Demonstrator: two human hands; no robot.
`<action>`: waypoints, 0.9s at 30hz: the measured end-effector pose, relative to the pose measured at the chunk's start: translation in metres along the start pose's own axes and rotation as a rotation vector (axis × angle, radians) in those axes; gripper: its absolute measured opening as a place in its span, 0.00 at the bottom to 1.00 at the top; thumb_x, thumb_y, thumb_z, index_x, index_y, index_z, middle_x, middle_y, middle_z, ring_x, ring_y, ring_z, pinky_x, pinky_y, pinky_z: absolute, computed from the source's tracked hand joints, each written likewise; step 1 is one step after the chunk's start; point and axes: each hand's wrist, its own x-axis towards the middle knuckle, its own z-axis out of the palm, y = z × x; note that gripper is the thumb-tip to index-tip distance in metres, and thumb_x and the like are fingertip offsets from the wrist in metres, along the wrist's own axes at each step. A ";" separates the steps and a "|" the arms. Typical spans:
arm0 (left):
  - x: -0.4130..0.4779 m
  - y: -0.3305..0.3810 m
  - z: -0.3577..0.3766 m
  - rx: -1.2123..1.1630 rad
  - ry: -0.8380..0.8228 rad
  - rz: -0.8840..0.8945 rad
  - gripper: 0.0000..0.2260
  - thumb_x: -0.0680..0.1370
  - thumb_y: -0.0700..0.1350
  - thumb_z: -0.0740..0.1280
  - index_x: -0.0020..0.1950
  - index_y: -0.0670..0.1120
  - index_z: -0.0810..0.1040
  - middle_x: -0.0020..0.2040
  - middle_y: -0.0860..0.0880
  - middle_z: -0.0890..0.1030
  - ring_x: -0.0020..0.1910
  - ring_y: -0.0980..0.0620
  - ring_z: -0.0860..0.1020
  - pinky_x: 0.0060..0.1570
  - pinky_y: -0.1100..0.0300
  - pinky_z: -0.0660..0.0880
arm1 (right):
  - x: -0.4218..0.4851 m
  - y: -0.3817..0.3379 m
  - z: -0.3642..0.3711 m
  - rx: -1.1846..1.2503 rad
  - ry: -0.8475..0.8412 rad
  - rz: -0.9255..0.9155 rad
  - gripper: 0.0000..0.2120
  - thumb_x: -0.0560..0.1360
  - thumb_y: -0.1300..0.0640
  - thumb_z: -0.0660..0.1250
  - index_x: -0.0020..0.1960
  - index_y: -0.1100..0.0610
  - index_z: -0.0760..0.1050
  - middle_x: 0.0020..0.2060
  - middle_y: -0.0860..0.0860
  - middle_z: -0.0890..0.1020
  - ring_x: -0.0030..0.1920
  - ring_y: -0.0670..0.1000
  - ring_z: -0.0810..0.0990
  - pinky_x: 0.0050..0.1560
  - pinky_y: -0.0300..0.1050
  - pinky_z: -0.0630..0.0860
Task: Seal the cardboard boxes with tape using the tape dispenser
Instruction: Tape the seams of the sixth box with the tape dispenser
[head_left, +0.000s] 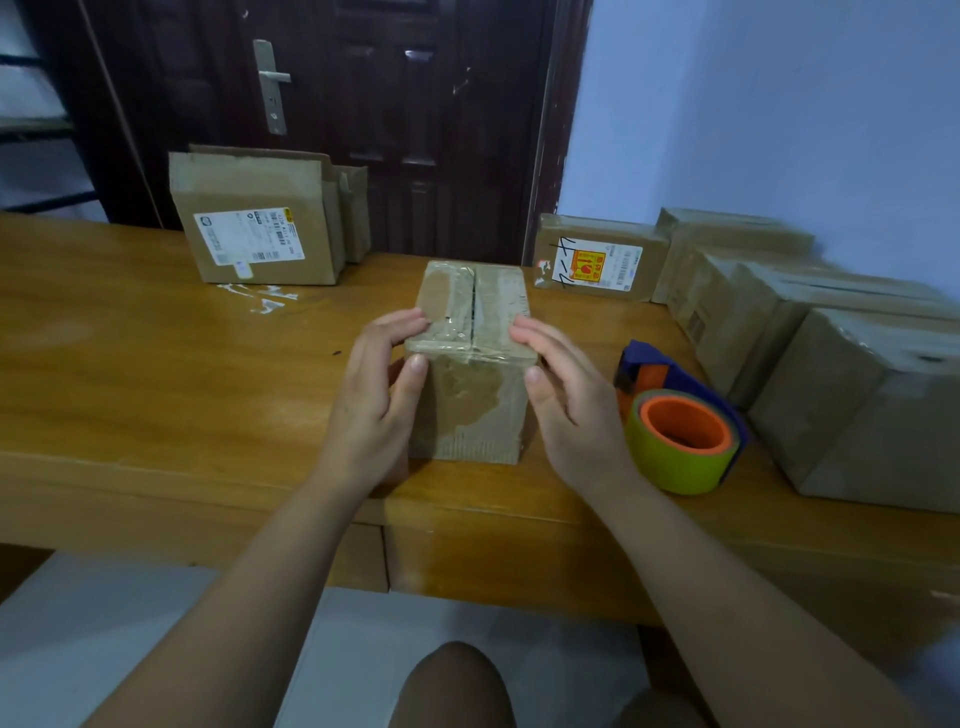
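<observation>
A small cardboard box stands upright in the middle of the wooden table. Its top flaps meet at a dark centre seam and carry old clear tape. My left hand holds its left side, fingers on the top edge and thumb on the front face. My right hand holds the right side the same way. The tape dispenser, blue with an orange core and a yellow-green roll, lies on the table just right of my right hand; neither hand touches it.
A larger labelled box stands at the back left with an open one behind it. A box with an orange sticker sits at the back. Several boxes line the right side. A dark door is behind.
</observation>
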 end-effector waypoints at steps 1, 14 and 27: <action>0.000 0.001 0.001 -0.012 0.009 -0.007 0.14 0.80 0.47 0.57 0.63 0.44 0.70 0.63 0.48 0.71 0.64 0.66 0.66 0.62 0.73 0.62 | 0.000 0.000 0.002 0.004 0.020 -0.001 0.19 0.80 0.53 0.54 0.66 0.57 0.73 0.64 0.42 0.71 0.67 0.37 0.67 0.68 0.34 0.65; 0.000 0.002 0.002 -0.035 0.007 0.006 0.18 0.80 0.58 0.55 0.62 0.47 0.70 0.62 0.48 0.71 0.64 0.65 0.67 0.61 0.71 0.65 | 0.001 -0.001 0.011 0.111 0.114 0.070 0.15 0.76 0.46 0.61 0.62 0.43 0.72 0.60 0.31 0.71 0.65 0.39 0.72 0.65 0.50 0.73; 0.030 0.031 -0.019 -0.208 -0.070 -0.464 0.06 0.70 0.50 0.74 0.40 0.52 0.78 0.54 0.55 0.81 0.49 0.54 0.81 0.51 0.49 0.79 | 0.014 -0.014 -0.003 0.240 0.086 0.236 0.11 0.78 0.49 0.63 0.54 0.51 0.81 0.56 0.46 0.82 0.60 0.41 0.77 0.64 0.44 0.74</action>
